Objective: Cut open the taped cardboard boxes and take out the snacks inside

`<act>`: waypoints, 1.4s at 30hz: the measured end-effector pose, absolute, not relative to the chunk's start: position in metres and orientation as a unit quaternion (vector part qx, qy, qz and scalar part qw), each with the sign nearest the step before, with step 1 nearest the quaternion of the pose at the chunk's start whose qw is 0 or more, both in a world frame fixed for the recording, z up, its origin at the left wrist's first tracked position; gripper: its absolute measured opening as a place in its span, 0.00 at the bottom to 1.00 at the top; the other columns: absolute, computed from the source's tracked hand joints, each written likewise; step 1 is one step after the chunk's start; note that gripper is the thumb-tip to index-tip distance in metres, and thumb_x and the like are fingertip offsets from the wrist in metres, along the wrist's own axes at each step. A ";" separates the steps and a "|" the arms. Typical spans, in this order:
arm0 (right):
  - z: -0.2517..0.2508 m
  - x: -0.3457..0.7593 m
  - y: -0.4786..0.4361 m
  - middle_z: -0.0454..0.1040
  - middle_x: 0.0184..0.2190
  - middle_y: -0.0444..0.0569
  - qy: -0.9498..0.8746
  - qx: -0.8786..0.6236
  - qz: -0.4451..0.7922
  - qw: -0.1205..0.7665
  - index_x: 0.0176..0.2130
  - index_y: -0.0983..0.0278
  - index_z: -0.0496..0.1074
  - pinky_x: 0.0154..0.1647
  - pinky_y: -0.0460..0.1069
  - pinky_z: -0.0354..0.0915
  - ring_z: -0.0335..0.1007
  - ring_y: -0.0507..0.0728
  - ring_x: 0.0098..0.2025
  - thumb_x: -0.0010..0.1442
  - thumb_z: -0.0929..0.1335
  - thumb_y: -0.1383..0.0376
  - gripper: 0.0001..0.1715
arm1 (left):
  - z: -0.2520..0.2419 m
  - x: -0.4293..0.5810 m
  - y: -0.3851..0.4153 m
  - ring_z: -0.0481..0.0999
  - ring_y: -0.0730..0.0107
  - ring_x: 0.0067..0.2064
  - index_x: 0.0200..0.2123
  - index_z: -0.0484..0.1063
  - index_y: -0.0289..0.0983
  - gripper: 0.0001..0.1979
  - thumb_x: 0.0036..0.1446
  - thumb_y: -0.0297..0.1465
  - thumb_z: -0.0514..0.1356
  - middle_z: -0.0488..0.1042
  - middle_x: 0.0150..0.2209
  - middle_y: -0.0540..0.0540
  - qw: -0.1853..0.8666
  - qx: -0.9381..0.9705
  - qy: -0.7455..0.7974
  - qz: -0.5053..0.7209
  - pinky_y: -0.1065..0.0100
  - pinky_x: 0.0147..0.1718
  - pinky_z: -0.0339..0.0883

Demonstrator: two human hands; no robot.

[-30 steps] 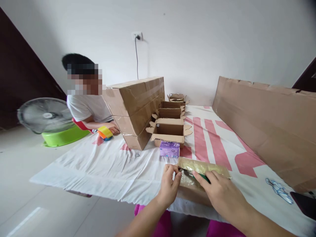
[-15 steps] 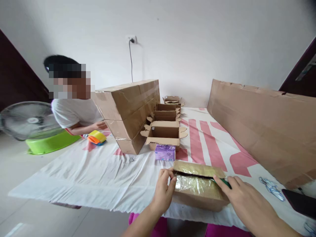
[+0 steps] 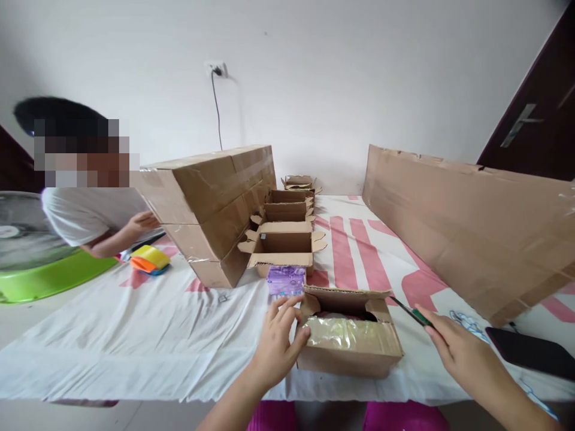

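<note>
Small cardboard box (image 3: pixel 354 350): near counter (image 3: pixel 135 335) edge, top flaps raised, glossy tape on front flap.
Left hand (image 3: pixel 276 341): fingers (image 3: pixel 287 304) spread loose against box's left end flap, gripping nothing.
Right hand (image 3: pixel 458 347): just right of box, fingers closed round green-handled cutter (image 3: pixel 411 311), blade toward box.
Purple pack (image 3: pixel 285 280): just behind box.
Row of open boxes (image 3: pixel 281 245): further back.
Co-worker's hand (image 3: pixel 141 222): far left, beside large taped carton (image 3: pixel 211 203).

Five small open boxes (image 3: pixel 278 260), perhaps; three large cartons (image 3: pixel 215 179); one purple pack (image 3: pixel 285 280); one phone (image 3: pixel 530 353).
</note>
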State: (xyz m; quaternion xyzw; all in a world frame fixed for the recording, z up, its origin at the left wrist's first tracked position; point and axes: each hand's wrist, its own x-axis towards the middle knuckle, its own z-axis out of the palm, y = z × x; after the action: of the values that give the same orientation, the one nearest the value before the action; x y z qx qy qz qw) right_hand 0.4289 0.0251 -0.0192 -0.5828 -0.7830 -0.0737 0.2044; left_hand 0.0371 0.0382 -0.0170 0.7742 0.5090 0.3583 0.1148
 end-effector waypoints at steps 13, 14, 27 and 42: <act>-0.070 0.421 0.033 0.78 0.42 0.55 -0.788 -0.558 -0.040 0.255 0.45 0.62 0.77 0.45 0.58 0.73 0.76 0.64 0.44 0.65 0.63 0.61 0.16 | -0.012 0.024 0.018 0.69 0.55 0.54 0.30 0.72 0.39 0.26 0.68 0.47 0.43 0.67 0.53 0.40 0.284 0.750 0.439 0.405 0.53 0.54 0.63; -0.058 0.414 0.032 0.78 0.41 0.54 -0.789 -0.534 -0.044 0.300 0.44 0.61 0.76 0.45 0.57 0.73 0.76 0.62 0.44 0.66 0.63 0.61 0.15 | -0.012 0.026 0.016 0.69 0.57 0.51 0.29 0.72 0.39 0.25 0.68 0.45 0.43 0.67 0.49 0.40 0.282 0.754 0.441 0.397 0.54 0.52 0.64; 0.007 0.326 0.029 0.78 0.42 0.50 -0.927 -0.330 0.049 0.173 0.46 0.61 0.75 0.61 0.61 0.57 0.70 0.62 0.51 0.65 0.67 0.56 0.14 | 0.005 0.054 0.005 0.72 0.63 0.46 0.40 0.67 0.40 0.13 0.55 0.18 0.53 0.75 0.41 0.47 0.114 0.872 0.380 0.286 0.54 0.52 0.59; 0.022 0.348 0.031 0.75 0.32 0.47 -0.893 -0.400 -0.079 0.188 0.42 0.60 0.76 0.44 0.55 0.60 0.67 0.58 0.36 0.60 0.62 0.77 0.19 | 0.022 0.065 0.027 0.71 0.58 0.46 0.30 0.69 0.40 0.06 0.56 0.28 0.54 0.70 0.36 0.46 0.035 0.897 0.392 0.202 0.45 0.64 0.44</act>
State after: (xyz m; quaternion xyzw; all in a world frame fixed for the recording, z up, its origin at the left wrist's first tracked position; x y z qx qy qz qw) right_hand 0.3483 0.0313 0.0218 -0.4005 -0.8933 -0.0790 0.1880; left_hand 0.0649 0.0270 0.0217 0.8967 0.3924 0.2017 0.0345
